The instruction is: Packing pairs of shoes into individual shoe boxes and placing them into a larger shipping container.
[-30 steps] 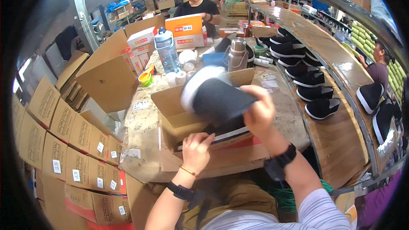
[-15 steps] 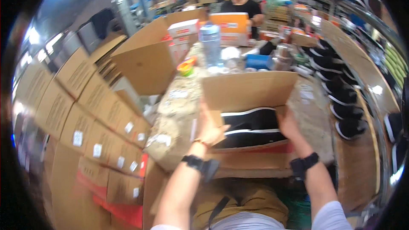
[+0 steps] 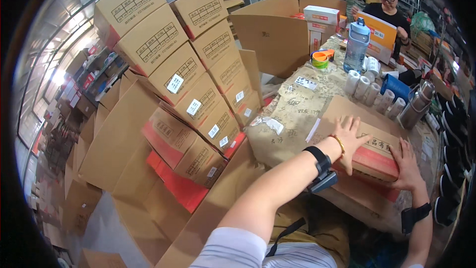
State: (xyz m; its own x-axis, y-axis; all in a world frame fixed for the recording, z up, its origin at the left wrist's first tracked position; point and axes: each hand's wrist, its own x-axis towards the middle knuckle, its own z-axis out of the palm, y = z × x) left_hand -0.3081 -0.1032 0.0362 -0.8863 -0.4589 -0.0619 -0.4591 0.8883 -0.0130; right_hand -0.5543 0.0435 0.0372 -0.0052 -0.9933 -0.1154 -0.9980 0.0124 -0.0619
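Note:
A brown cardboard shoe box [image 3: 372, 161] with a red band lies on the worktable, its top folded down and the inside hidden. Across its upper left part, my left hand [image 3: 348, 141] lies flat with fingers spread. My right hand [image 3: 409, 167] rests against the box's right end, fingers stretched out along its edge. A dark band with a small device sits on each wrist.
To the left, stacked brown shoe boxes [image 3: 183, 74] stand in a large open carton [image 3: 124, 144]. A water bottle [image 3: 357, 44], orange tape dispenser [image 3: 323, 55], white rolls [image 3: 362, 89] and steel flask [image 3: 417, 104] stand beyond the box. Black shoes [image 3: 448, 173] line the right; a co-worker [image 3: 389, 12] holds an orange box.
The box was open, showing black shoes with white edges; its top is now folded over them. My left hand has moved onto the top. The view has swung left toward the stacked boxes.

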